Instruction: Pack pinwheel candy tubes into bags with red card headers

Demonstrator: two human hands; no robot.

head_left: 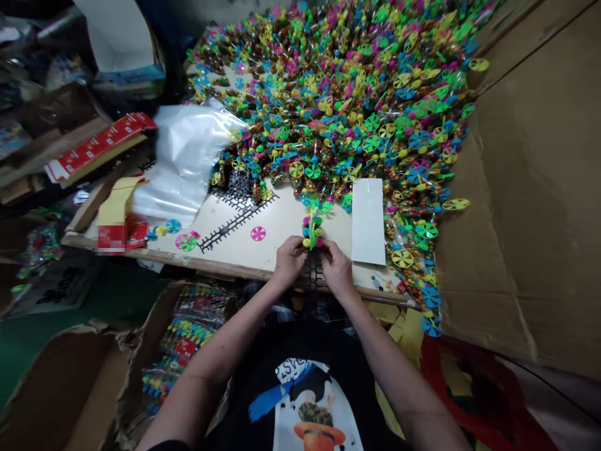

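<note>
At the table's front edge, a black toothed plastic strip [313,270] runs between my hands toward my body. A small cluster of fan-topped toys [312,227] in pink, yellow, green and blue sits at the strip's far end. My left hand [291,258] is closed, its fingertips pinching at the left side where strip and toys meet. On the right side, my right hand [336,264] pinches in the same way. The fingers partly cover the join. A large heap of similar toys [328,106], with clear tubes of brown and orange beads, lies just beyond.
A white card box [369,220] lies right of my hands. To the left are more black strips [237,220], loose fan wheels [258,233], clear plastic bags [181,156] and red printed cards [103,145]. An open carton [136,351] with packed toys stands below left; tall cardboard [530,188] borders the right.
</note>
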